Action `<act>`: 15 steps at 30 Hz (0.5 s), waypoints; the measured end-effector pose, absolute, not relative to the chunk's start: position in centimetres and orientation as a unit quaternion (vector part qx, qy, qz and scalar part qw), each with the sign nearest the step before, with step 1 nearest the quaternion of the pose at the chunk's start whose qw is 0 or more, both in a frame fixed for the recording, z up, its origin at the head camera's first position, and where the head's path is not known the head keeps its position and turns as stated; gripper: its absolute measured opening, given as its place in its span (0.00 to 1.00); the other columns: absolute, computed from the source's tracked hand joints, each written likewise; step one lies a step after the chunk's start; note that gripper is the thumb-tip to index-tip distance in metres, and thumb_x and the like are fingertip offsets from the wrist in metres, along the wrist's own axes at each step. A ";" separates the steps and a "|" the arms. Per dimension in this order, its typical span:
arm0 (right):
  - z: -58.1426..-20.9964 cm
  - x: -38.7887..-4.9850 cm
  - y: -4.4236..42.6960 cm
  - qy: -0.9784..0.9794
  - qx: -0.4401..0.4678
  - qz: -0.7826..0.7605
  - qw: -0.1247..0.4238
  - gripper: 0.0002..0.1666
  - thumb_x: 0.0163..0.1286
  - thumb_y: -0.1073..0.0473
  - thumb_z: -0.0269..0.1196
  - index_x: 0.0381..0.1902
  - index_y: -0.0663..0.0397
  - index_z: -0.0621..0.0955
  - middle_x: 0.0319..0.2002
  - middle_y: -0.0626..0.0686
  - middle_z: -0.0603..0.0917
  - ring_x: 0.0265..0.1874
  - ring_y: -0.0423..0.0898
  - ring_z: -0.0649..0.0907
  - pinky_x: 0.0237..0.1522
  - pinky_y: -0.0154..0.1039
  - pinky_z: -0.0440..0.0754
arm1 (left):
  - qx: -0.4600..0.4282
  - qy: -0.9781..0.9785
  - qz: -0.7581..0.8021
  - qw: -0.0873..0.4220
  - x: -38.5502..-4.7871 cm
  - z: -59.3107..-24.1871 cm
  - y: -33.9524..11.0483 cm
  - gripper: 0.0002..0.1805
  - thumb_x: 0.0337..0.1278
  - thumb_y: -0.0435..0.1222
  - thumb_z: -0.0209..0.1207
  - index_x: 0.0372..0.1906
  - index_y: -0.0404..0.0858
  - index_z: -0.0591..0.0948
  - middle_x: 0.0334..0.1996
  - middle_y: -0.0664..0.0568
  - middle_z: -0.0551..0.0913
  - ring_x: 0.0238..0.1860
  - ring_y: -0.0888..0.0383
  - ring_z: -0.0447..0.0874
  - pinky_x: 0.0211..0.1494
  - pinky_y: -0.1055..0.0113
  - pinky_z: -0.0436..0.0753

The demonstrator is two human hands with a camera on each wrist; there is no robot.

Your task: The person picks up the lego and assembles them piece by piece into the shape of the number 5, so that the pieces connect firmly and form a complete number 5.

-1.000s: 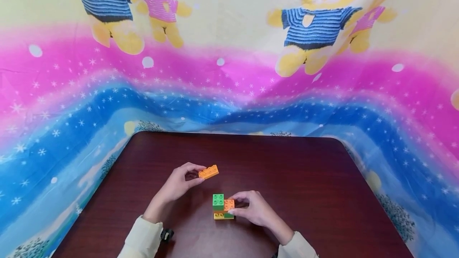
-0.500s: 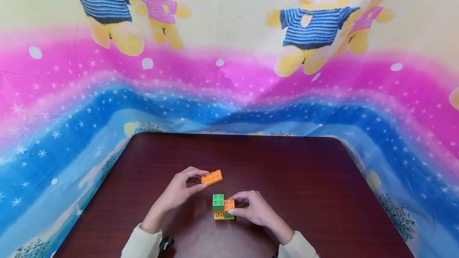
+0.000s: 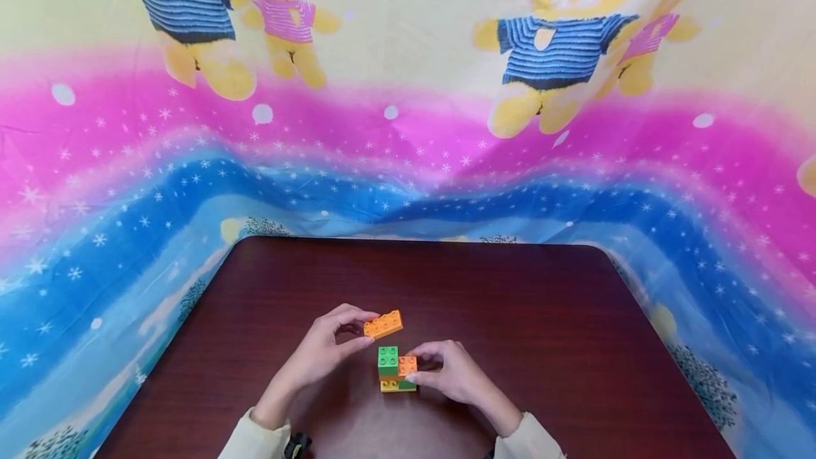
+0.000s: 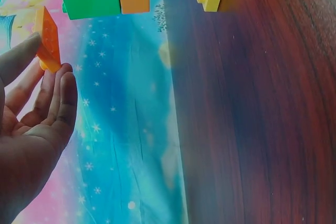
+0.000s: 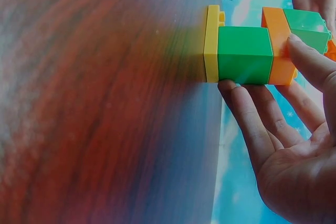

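My left hand [image 3: 319,353] pinches a flat orange toy brick [image 3: 384,325] between thumb and fingers, tilted in the air. It hangs just beyond and above a small brick stack, apart from it. The stack has a thin yellow brick [image 5: 211,45] at the bottom and a green brick [image 5: 245,56] on one end of that. An orange brick [image 3: 408,365] lies above, and another green brick [image 3: 387,360] tops its left end. My right hand [image 3: 457,372] holds the stack from the right, its thumb on the orange layer and fingertips against the lower green brick.
The stack stands on a dark reddish-brown table [image 3: 510,303] with rounded far corners. A cloth [image 3: 408,133] printed with bears and snowflakes hangs around the far edge and sides. A black strap [image 3: 297,445] shows at the left sleeve [image 3: 255,438].
My left hand has moved right and nearer with the orange brick, closing in on the stack. My right hand and the stack have stayed in place.
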State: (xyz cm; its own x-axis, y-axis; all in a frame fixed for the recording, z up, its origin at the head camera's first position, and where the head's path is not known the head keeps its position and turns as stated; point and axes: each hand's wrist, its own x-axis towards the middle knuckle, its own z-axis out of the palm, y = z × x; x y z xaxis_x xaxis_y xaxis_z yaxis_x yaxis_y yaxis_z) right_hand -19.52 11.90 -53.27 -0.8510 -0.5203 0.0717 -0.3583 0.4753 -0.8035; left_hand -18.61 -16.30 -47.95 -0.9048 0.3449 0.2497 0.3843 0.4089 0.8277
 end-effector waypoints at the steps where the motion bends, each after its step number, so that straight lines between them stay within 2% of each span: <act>1: -53.3 -19.5 11.9 0.853 -0.258 -0.444 0.092 0.17 0.63 0.49 0.76 0.48 0.47 0.90 0.40 0.43 0.91 0.40 0.44 0.89 0.45 0.38 0.86 | -0.220 -0.837 -0.500 0.020 -18.5 -48.0 -16.3 0.20 0.62 0.38 0.72 0.58 0.52 0.85 0.50 0.59 0.84 0.46 0.61 0.85 0.56 0.50 0.86; 3: -53.3 -19.5 11.9 0.853 -0.258 -0.444 0.091 0.17 0.63 0.49 0.77 0.47 0.47 0.90 0.40 0.43 0.91 0.40 0.44 0.88 0.45 0.38 0.86 | -0.224 -0.836 -0.500 0.022 -18.4 -48.0 -16.2 0.20 0.62 0.38 0.71 0.58 0.52 0.85 0.49 0.59 0.84 0.46 0.61 0.85 0.56 0.48 0.86; 15: -53.3 -19.4 11.9 0.856 -0.252 -0.442 0.094 0.16 0.62 0.49 0.77 0.46 0.47 0.90 0.40 0.43 0.90 0.41 0.46 0.88 0.46 0.42 0.86 | -0.243 -0.834 -0.494 0.017 -17.8 -47.9 -15.6 0.20 0.62 0.40 0.71 0.59 0.51 0.85 0.50 0.60 0.84 0.47 0.61 0.85 0.56 0.53 0.86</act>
